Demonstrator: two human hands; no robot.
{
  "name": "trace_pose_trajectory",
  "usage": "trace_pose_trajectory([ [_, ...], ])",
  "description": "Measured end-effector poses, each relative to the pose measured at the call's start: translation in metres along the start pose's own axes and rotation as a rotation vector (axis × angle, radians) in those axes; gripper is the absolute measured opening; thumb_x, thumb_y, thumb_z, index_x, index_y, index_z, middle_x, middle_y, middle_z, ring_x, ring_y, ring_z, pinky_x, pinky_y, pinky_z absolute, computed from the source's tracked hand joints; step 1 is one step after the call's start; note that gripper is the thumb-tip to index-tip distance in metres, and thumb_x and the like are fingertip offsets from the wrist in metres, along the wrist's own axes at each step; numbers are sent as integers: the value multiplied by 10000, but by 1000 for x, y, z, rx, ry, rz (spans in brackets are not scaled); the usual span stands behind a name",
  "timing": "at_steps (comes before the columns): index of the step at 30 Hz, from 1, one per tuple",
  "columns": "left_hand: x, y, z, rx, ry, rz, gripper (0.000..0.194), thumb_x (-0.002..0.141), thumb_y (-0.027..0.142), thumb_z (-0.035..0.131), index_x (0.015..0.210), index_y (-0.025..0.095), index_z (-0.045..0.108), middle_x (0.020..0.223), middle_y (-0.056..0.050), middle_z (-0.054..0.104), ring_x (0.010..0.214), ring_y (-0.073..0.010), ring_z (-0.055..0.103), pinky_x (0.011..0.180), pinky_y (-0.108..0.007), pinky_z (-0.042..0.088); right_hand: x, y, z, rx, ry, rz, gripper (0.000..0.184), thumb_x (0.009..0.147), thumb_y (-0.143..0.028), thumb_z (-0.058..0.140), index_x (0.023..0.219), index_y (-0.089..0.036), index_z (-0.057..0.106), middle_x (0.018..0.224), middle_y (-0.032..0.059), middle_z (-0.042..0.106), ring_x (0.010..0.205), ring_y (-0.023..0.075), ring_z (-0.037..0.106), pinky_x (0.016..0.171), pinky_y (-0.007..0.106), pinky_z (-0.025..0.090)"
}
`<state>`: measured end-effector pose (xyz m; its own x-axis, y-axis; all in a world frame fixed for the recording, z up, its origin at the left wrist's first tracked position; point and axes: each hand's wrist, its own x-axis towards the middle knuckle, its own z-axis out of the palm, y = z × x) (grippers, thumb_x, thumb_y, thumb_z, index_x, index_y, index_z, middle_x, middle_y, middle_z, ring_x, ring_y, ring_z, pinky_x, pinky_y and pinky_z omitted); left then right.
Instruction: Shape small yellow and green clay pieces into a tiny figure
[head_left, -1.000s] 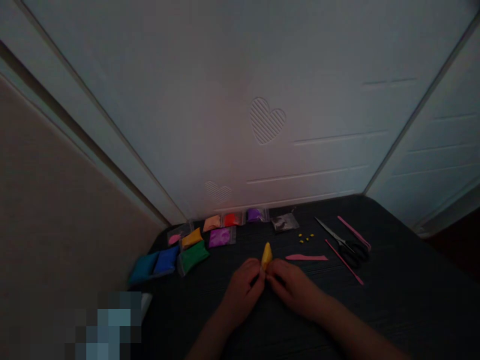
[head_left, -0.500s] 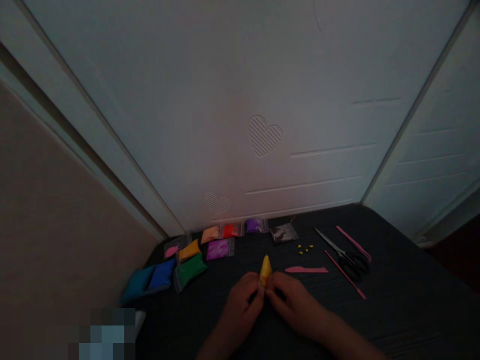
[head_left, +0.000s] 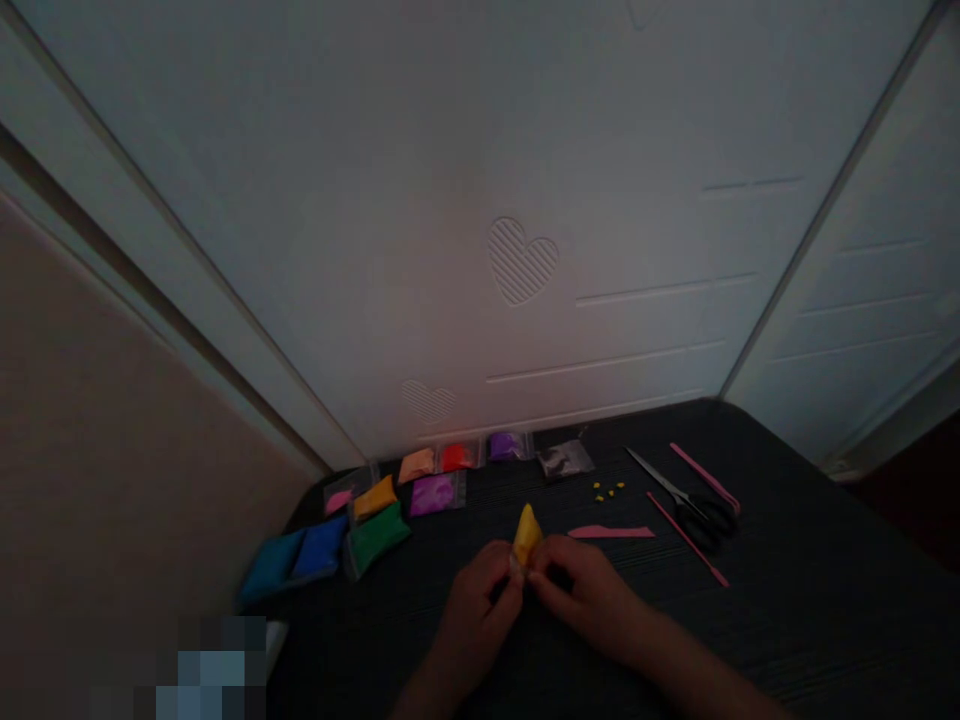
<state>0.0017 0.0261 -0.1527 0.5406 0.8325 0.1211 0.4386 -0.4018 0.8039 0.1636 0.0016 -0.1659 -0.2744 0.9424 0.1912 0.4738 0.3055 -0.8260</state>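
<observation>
Both hands meet at the front middle of the dark table, fingers closed on a small packet of yellow modelling clay [head_left: 528,530]. Its pointed end sticks up and away from me. My left hand [head_left: 486,595] pinches the packet's near end from the left. From the right, my right hand [head_left: 581,590] pinches the same end, thumb and forefinger together. The fingers partly hide that near end. Just right of the packet lies a pink plastic clay knife [head_left: 611,532]. Several tiny yellow bits [head_left: 609,491] lie beyond it.
Black-handled scissors [head_left: 686,500] lie at right between a thin pink tool [head_left: 686,540] and another pink tool [head_left: 705,478]. Clay packets stand left and behind: green [head_left: 379,538], blue [head_left: 321,548], teal [head_left: 271,568], orange [head_left: 375,497], magenta [head_left: 433,493]. A white panel [head_left: 600,370] rises behind the table.
The yellow packet has tilted slightly and shows a broader face, while both hands still pinch its near end. The whole view has shifted a little; the things on the table lie as before.
</observation>
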Motion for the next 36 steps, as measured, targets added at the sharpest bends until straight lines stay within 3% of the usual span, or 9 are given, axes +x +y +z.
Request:
trace_pose_trajectory([
  [6,3,-3,5,56,30,-20,204,840,248,358,723,158,499,763,-37,511,748,-145,497,695,-255,381,2,1,0,-67,2,-11,144,804,-153,437,886,-209,541,877,2,583,821,114,526,739,220,394],
  [11,4,-7,11,120,82,-88,188,824,248,387,713,165,514,761,-38,540,745,-153,513,696,-264,391,1,6,7,-143,33,12,139,800,-146,426,849,-188,549,848,26,582,813,142,524,751,261,394],
  [16,3,-10,14,130,94,-72,189,822,239,391,720,172,535,769,-39,557,762,-155,518,713,-265,396,2,8,8,-171,54,17,154,798,-142,422,876,-190,547,870,34,574,833,149,513,765,274,384],
  [36,2,1,8,20,4,-65,237,838,276,376,706,160,535,721,-23,526,694,-133,498,660,-239,376,2,4,7,-4,98,68,43,750,-164,497,748,-172,540,736,-14,573,693,97,523,635,203,386],
])
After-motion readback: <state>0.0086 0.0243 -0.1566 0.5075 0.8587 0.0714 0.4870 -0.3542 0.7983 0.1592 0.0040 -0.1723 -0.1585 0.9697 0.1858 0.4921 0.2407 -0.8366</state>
